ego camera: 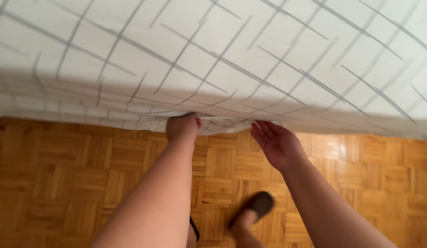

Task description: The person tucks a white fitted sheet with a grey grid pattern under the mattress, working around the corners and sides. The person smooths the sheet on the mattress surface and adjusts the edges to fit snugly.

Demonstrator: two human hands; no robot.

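I am looking down past my own two bare arms at a bed edge and a wooden floor.

Across the whole upper half of the frame, from far left to far right, spreads a white bedsheet point(232, 55) printed with a thin grey grid. Its lower edge hangs in soft bunched folds and runs in a slightly sagging line across the middle of the frame, casting a shadow along the left side.

Left of centre, my left arm rises from the bottom of the frame. My left hand point(182, 126) is curled into a fist at the hanging edge of the sheet, knuckles facing me, fingers closed over a gathered fold of the fabric just below the frame's middle.

Just right of centre, my right hand point(277, 143) is spread open, palm turned up and towards me, fingers straight and slightly apart. Its fingertips are right at the sheet's lower edge; they may be touching the cloth, but I cannot tell for sure, and the hand grips nothing.

Below the hands, filling the lower half of the frame, is a honey-coloured parquet floor point(57, 183) laid in small square blocks, with a bright sheen at the right.

Near the bottom centre, between my forearms, is my foot in a dark slipper point(260, 204), blurred.
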